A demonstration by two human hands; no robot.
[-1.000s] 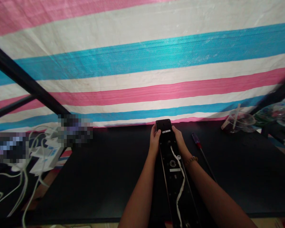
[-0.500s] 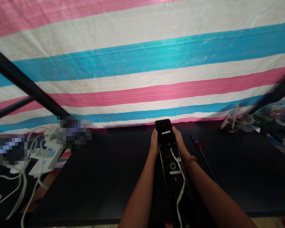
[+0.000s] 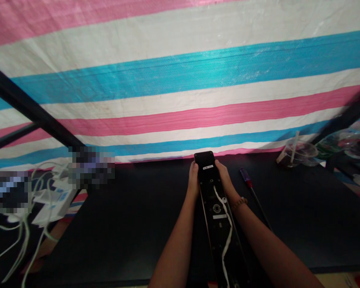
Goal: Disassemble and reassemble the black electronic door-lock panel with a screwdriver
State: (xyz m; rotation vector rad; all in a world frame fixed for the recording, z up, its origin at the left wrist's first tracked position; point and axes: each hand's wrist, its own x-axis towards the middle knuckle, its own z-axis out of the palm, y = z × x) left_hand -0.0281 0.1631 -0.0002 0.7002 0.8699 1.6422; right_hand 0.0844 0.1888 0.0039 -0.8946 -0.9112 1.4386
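A long black device panel (image 3: 208, 224) is held lengthwise in front of me, its far end tilted up over the table. White labels, a round socket and small screws show on its face, and a white cable (image 3: 229, 240) runs down it towards me. My left hand (image 3: 193, 178) grips the panel's left edge near the far end, thumb on top. Opposite it, my right hand (image 3: 225, 178) closes on the right edge. The fingers under the panel are hidden. To the right of my right hand lies a screwdriver (image 3: 246, 177) with a purple and red handle.
The black table (image 3: 123, 224) spreads under my arms. A plastic cup (image 3: 294, 154) with a straw stands at the back right, near clear plastic packaging (image 3: 337, 142). White cables (image 3: 25, 236) and a white box (image 3: 55, 202) crowd the left. A striped sheet (image 3: 168, 92) hangs behind.
The whole view has shifted slightly, so hands and panel appear a little further left. Both hands keep the same grip on the panel.
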